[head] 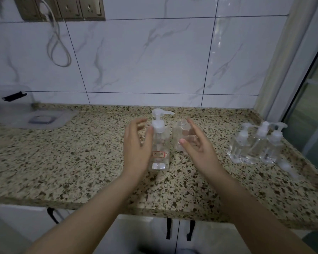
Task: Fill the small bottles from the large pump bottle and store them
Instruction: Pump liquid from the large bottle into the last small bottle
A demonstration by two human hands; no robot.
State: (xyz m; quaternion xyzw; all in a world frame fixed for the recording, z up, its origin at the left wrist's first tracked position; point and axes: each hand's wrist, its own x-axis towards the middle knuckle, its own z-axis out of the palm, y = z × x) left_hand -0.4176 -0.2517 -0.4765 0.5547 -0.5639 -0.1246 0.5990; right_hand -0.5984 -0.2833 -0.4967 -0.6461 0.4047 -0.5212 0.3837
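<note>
The large pump bottle (pixel 159 143), clear with a red-edged label, stands upright mid-counter, its level unreadable. Just right of it sits an uncapped small bottle (pixel 181 133), contents unclear. Three capped pump bottles (pixel 257 143) holding clear liquid cluster well right. The left hand (pixel 136 143) and right hand (pixel 198 143) flank the pair, fingers spread, gripping nothing, above the speckled granite counter (pixel 62 158) below marbled wall tiles (pixel 136 57).
</note>
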